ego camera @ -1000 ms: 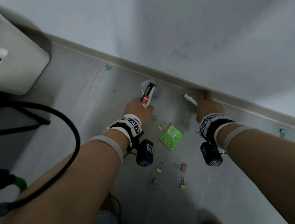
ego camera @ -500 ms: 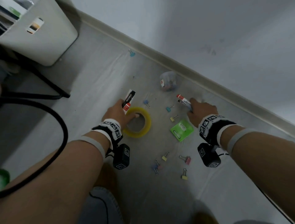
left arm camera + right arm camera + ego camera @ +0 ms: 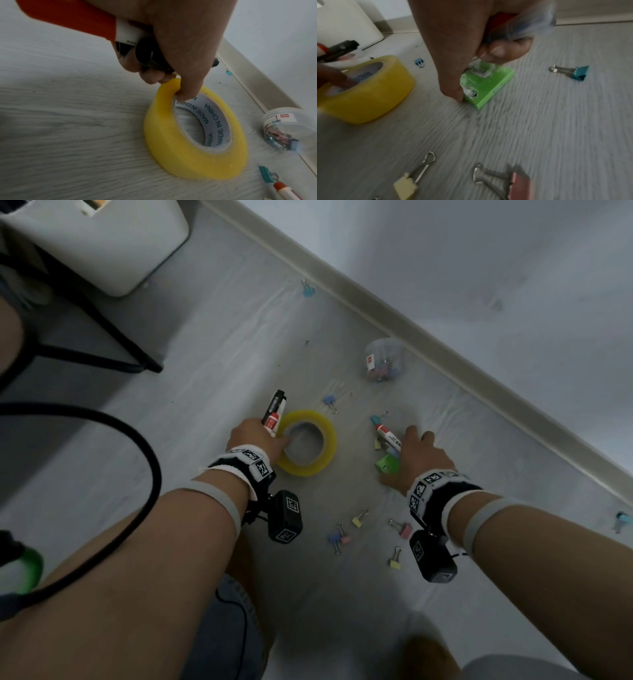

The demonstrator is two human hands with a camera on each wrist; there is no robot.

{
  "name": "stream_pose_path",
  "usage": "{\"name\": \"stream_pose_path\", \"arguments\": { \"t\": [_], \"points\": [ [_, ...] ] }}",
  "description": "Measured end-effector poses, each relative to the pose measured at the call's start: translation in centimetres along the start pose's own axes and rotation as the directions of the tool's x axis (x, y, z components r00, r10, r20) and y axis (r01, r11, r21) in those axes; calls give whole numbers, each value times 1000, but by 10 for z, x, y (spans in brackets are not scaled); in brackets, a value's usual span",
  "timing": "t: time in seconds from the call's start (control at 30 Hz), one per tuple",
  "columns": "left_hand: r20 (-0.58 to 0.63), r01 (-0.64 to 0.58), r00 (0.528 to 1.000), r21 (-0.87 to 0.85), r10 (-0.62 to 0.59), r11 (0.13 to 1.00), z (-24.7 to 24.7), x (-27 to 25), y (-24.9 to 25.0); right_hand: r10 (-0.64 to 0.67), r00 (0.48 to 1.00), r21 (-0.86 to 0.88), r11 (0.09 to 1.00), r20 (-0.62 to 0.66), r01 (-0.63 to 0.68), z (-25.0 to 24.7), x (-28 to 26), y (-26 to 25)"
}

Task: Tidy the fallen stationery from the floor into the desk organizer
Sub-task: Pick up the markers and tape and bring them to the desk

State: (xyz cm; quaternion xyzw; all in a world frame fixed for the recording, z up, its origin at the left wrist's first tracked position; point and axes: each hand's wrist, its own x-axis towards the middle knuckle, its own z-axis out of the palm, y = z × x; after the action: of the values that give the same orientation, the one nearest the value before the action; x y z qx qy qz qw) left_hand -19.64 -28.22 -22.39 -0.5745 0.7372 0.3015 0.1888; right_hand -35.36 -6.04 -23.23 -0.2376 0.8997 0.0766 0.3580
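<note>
- Since the earlier frame, both my hands have dropped lower: my left hand (image 3: 255,436) now hooks a finger inside the tape (image 3: 308,443), and my right hand (image 3: 419,455) has come down onto the green pad (image 3: 485,86).
- Tape lies on the floor (image 3: 212,378), its near rim pinched between my finger in the core and my thumb outside; the far rim touches the boards.
- That left hand is also curled round a marker (image 3: 274,414), which sticks up past my knuckles.
- My right hand clamps a second marker (image 3: 387,436) while thumb and fingertips pinch the pad's edges; the pad is tilted, one corner down.
- Binder clips (image 3: 400,530) lie scattered near my wrists, and a clear tub (image 3: 383,364) of clips lies by the skirting.
- Organizer: I cannot tell which thing it is from here.
- Risk, as I judge it: each hand carries two things, so either marker may slip as I lift, and the tape, held by one rim, may swing off my finger.
- The wrapped pad looks slick; a light pinch may drop it among the clips.
</note>
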Motion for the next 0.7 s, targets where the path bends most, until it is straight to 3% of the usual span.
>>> {"name": "stream_pose_path", "arguments": {
  "t": [0.2,0.37,0.6,0.7],
  "points": [
    [44,35,999,-129,-29,991,-18,-42,-19,37,999,12,999,-8,-37,-47,-35,-8],
    [73,119,992,-232,-104,965,-75,-121,-20,-100,994,-2,995,-32,100,-132,-105,-33],
    [22,225,973,-344,-231,912,-219,-263,-29,-346,938,33,938,-26,346,-253,-252,-93],
    [-31,303,937,-428,-348,852,-287,-354,-45,-475,880,2,880,12,475,-303,-341,-118]
  ]
}}
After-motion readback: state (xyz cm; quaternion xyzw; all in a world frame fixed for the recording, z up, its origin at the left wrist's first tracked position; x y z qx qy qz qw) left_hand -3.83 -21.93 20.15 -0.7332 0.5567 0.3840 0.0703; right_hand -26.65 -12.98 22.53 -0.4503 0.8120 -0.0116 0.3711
